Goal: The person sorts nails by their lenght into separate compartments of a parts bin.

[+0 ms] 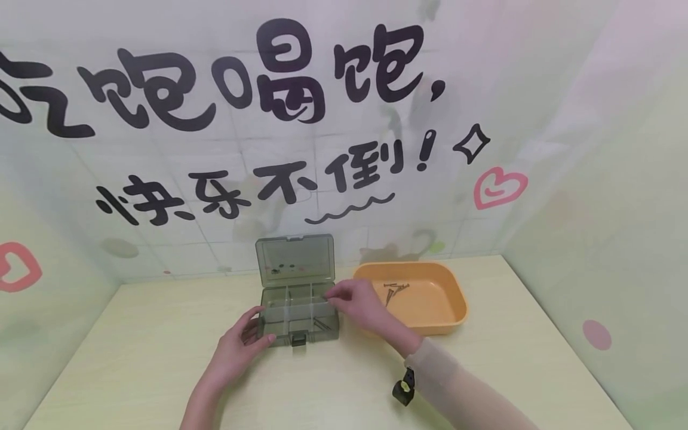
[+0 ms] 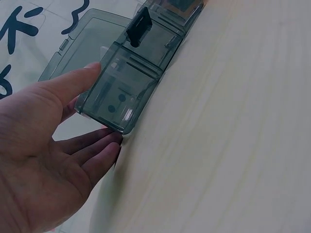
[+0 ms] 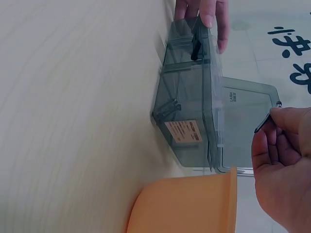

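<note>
A smoky grey plastic compartment box [image 1: 285, 312] stands on the table with its lid [image 1: 295, 261] raised against the wall side. My left hand [image 1: 239, 346] holds the left end of the box, thumb at the front corner and fingers along the side. Between thumb and forefinger, my right hand [image 1: 357, 301] pinches a thin dark screw [image 3: 263, 124], over the back right compartment. Screws [image 1: 322, 324] lie in the front right compartment; in the right wrist view a small bundle of them [image 3: 167, 109] shows through the clear side.
Right of the box sits an orange tray [image 1: 435, 325] with several screws [image 1: 395, 291] towards its back left; my right forearm crosses its front left corner. Behind stands a wall with large black lettering [image 1: 290, 71]. A dark band with a small device [image 1: 404, 388] hangs at the right wrist.
</note>
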Demonstrator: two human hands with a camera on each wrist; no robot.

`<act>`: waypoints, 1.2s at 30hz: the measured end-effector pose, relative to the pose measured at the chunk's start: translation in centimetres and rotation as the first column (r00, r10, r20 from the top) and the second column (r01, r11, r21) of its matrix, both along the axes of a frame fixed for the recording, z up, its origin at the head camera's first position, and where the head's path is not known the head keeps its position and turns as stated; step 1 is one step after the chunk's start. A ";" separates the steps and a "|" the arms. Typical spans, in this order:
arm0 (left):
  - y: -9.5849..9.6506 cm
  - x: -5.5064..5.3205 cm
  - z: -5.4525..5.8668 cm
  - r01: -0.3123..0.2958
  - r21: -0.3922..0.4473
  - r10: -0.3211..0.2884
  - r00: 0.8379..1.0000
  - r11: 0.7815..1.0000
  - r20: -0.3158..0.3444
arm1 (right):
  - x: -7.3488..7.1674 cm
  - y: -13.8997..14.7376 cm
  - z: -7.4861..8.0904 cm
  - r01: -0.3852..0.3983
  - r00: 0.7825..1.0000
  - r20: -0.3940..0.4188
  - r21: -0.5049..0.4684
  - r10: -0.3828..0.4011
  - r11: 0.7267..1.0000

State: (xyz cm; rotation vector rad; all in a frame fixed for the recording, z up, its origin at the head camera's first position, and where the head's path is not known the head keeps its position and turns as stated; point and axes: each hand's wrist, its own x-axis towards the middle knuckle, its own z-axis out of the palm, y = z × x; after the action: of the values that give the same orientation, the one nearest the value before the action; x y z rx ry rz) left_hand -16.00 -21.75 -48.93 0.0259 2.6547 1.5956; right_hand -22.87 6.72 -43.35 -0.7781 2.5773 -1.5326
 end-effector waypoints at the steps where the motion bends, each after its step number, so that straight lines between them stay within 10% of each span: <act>1: 0.0 0.0 0.0 0.000 0.002 0.000 1.000 1.000 0.003 | 0.0 -0.1 -0.1 0.003 1.000 -0.004 0.001 -0.003 1.000; 36: 0.0 -0.2 0.0 -0.009 -0.001 0.009 1.000 1.000 0.018 | 0.3 -2.3 -0.9 0.081 0.996 0.018 0.114 -0.084 0.990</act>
State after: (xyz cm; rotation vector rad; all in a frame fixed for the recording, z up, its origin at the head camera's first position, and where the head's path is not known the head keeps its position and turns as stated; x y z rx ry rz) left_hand -16.16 -21.79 -48.91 -0.0004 2.6457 1.5887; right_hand -22.61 4.43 -44.29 -0.6467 2.6834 -1.3911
